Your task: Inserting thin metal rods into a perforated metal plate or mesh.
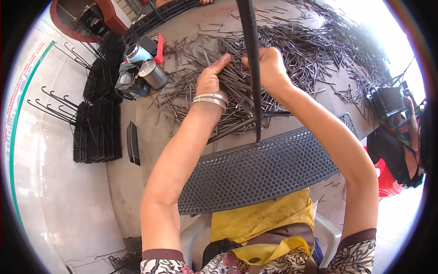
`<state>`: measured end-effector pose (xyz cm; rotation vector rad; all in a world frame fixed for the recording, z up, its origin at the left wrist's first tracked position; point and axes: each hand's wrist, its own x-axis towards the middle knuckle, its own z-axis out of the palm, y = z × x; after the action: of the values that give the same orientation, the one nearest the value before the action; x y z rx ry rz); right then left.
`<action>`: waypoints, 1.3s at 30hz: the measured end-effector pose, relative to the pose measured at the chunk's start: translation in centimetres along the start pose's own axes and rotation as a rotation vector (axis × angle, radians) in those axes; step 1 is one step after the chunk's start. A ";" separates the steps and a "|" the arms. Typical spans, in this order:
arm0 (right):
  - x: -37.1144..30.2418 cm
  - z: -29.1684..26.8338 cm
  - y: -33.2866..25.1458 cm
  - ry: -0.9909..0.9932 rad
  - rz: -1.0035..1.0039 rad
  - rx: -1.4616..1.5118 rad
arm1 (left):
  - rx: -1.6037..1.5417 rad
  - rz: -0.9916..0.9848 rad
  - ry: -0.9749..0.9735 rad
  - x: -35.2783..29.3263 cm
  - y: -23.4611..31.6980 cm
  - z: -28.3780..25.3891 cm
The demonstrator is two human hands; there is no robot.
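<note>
My left hand (pixel 212 80), with silvery bangles at its wrist, is closed round a bunch of thin dark sticks (pixel 236 86), thumb lying along the top. Just right of a dark upright rod (pixel 253 59), my right hand (pixel 270 66) has its fingers curled in. The rod partly covers its fingertips, and what they pinch is hidden. Below both hands, a large heap of similar sticks (pixel 296 55) spreads over the table. A black perforated panel (pixel 255 171) with round holes lies between my forearms, close to my yellow apron (pixel 264 214).
Stacked black racks with hooked wires (pixel 96 132) line the left wall. A metal can (pixel 153 75), a pale blue-banded container (pixel 137 54) and a red bin (pixel 159 48) stand at the left. Another person (pixel 399 146) is at the right; a co-worker's hand (pixel 206 2) shows at the far edge.
</note>
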<state>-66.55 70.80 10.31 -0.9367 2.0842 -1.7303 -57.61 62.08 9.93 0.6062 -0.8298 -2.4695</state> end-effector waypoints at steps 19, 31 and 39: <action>-7.1 -6.2 0.4 0.153 -0.413 -0.274 | -0.001 0.234 -0.068 0.0 5.4 -4.8; -15.6 -2.1 0.3 -0.131 -0.383 0.195 | -0.119 0.260 -0.119 -10.7 7.5 -4.5; -14.7 -0.5 -1.4 -0.204 -0.928 -0.029 | -0.250 0.181 -0.085 -18.2 0.7 -3.9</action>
<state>-55.33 80.38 8.95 -2.2183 1.6251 -1.8241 -40.83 69.90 12.25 0.3244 -0.5657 -2.3943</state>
